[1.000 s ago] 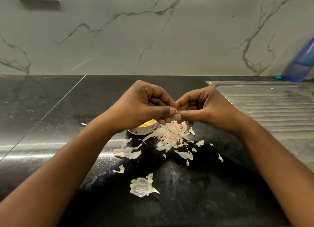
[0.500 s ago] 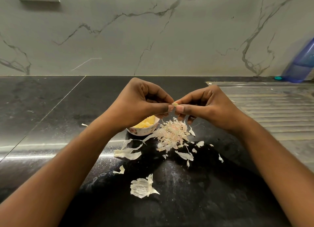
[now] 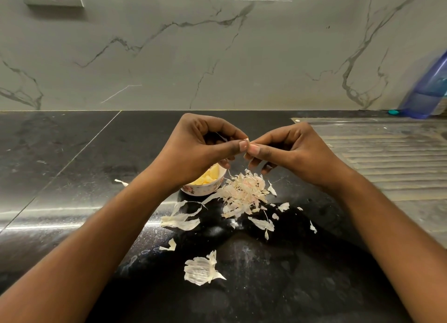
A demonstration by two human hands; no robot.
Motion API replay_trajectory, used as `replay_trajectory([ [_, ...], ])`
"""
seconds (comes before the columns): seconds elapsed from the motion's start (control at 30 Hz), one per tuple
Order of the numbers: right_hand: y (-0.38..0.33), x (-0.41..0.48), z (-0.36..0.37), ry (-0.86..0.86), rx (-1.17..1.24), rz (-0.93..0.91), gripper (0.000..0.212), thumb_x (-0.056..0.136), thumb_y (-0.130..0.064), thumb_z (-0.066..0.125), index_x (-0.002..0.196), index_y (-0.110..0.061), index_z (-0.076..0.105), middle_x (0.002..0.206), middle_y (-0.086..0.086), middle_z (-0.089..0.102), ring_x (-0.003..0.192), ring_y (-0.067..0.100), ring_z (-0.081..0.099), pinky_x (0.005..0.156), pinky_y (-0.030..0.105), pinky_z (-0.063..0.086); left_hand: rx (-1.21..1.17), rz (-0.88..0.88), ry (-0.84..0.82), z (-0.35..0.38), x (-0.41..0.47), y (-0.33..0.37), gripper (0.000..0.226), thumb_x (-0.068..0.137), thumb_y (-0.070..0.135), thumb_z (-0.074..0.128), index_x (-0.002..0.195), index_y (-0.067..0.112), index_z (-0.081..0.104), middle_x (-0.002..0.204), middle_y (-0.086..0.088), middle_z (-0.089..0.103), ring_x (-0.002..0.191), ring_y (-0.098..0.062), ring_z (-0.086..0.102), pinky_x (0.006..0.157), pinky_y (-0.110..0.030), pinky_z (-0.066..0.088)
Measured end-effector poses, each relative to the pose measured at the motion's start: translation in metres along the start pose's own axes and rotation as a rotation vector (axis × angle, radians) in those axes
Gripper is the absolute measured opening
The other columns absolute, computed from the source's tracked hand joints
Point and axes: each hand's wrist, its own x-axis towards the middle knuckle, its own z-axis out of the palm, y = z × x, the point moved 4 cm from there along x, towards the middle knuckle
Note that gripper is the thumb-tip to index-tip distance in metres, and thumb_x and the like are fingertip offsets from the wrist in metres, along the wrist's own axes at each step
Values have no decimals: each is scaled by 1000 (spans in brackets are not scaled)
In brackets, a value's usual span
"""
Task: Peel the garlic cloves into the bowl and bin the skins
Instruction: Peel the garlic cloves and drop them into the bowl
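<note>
Head view: the task is judged partly done. A garlic clove (image 3: pixel 246 142) is pinched between thumb and fingertips of the left hand (image 3: pixel 193 148) and the right hand (image 3: pixel 290 151), with the other fingers curled in. At seven o'clock from the pinch, peeled cloves (image 3: pixel 208 177) are seen in the bowl (image 3: pixel 210 189), half hidden by the left hand. From six o'clock outward, skins (image 3: pixel 244 194) are strewn over the table (image 3: pixel 72 153) — none binned, and no bin is shown.

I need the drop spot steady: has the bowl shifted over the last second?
No. The bowl keeps its place just left of the skin heap; more of it shows only because the left hand, pinching a garlic clove, has lifted.
</note>
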Motion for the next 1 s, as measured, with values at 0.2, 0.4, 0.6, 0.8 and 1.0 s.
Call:
replay_trajectory([
  [0.2, -2, 0, -4, 108, -37, -43, 18, 90, -19, 83, 104, -8, 82, 90, 6, 81, 81, 24, 79, 73, 32, 65, 28, -1, -7, 4, -1, -3, 18, 93, 15, 77, 107, 5, 78, 92, -6, 80, 83, -20, 80, 75, -35, 66],
  [0.4, 0, 1, -2, 98, -23, -32, 18, 93, -17, 80, 106, -4, 81, 91, 9, 81, 81, 28, 79, 75, 40, 67, 22, 7, 5, 7, -2, -4, 20, 93, 12, 78, 110, 4, 78, 96, -5, 81, 87, -20, 80, 81, -39, 66],
  [0.6, 1, 2, 2, 86, -2, 3, 14, 97, -12, 74, 104, -1, 81, 89, 10, 81, 79, 29, 79, 76, 41, 67, 182, 94, 46, 10, -3, -1, 19, 89, 13, 84, 107, 10, 81, 96, 4, 81, 87, -9, 78, 80, -31, 65],
  [0.8, 2, 2, 4, 37, 31, 66, 13, 100, -9, 70, 103, -1, 80, 89, 12, 81, 80, 31, 78, 78, 39, 67, 203, 113, 1, 8, -3, -1, 17, 92, 10, 80, 109, 11, 82, 98, 4, 81, 88, -8, 78, 82, -32, 65],
  [1.0, 1, 1, 5, 75, 120, 39, 11, 98, -2, 69, 100, 3, 79, 86, 18, 79, 74, 32, 77, 71, 36, 64, 25, 78, -55, 6, -1, -2, 18, 92, 6, 78, 110, 4, 79, 99, -5, 82, 86, -23, 80, 81, -41, 66],
])
